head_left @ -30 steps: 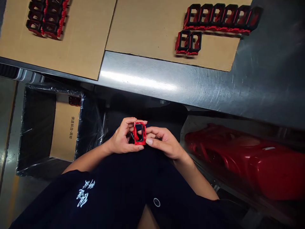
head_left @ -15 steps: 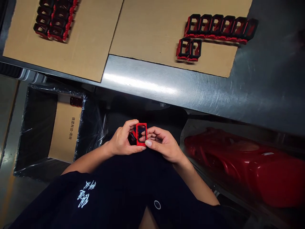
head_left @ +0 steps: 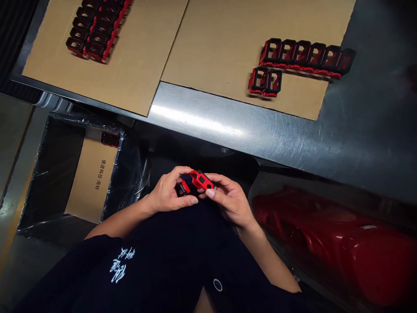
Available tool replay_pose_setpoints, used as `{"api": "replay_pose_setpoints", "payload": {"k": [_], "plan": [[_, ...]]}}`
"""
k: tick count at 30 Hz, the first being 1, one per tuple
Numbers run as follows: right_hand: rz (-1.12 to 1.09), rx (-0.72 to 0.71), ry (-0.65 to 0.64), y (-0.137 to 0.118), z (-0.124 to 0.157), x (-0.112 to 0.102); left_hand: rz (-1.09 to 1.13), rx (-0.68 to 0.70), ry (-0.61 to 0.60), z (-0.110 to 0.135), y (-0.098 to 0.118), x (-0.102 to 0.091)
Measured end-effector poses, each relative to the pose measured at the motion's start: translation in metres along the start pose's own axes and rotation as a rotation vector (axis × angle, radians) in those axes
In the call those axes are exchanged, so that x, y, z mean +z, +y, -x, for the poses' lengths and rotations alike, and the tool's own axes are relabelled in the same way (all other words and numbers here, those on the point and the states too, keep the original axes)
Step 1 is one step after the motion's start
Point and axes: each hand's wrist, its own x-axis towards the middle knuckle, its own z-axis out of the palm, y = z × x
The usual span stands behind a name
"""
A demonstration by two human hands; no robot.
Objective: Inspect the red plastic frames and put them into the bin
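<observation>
Near my waist, both hands are close together over my dark shirt. My right hand (head_left: 230, 198) pinches a small red-and-black plastic frame (head_left: 205, 181), tilted so a red side with dark openings faces up. The fingertips of my left hand (head_left: 169, 190) reach the upper left end of that frame. A second red-and-black piece (head_left: 184, 187) sits inside the curl of my left hand, partly hidden by the fingers. Whether the two pieces touch, I cannot tell.
Cardboard sheets (head_left: 221, 56) on the metal table (head_left: 202, 111) carry rows of similar frames (head_left: 302, 54), with more frames (head_left: 97, 32) at left. A plastic-lined box (head_left: 65, 161) at lower left holds cardboard and a few pieces. Large red glossy parts (head_left: 342, 234) lie at right.
The frame between my hands has been turned from showing its rectangular opening to showing a red side. The piece in my left hand now shows more red. The view has shifted slightly.
</observation>
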Motion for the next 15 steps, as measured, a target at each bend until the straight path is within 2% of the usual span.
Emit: {"api": "replay_pose_setpoints", "payload": {"k": [3,6,9,11,13,15], "plan": [[0.088,-0.075,-0.003,0.0,-0.002,-0.005,0.168,-0.103,-0.035,-0.002,0.002,-0.009],[0.258,-0.144,-0.071,-0.005,-0.004,-0.009,0.238,-0.229,-0.111,-0.005,0.005,-0.02],[0.481,-0.206,-0.151,-0.012,-0.007,-0.01,0.126,-0.279,-0.183,-0.008,0.009,-0.033],[0.602,-0.217,-0.209,-0.015,-0.01,-0.007,0.023,-0.283,-0.28,-0.009,0.012,-0.04],[0.683,-0.223,-0.261,-0.015,-0.015,-0.002,-0.062,-0.246,-0.369,-0.009,0.014,-0.045],[0.745,-0.246,-0.266,-0.012,-0.021,0.004,-0.101,-0.191,-0.395,-0.008,0.011,-0.052]]}}
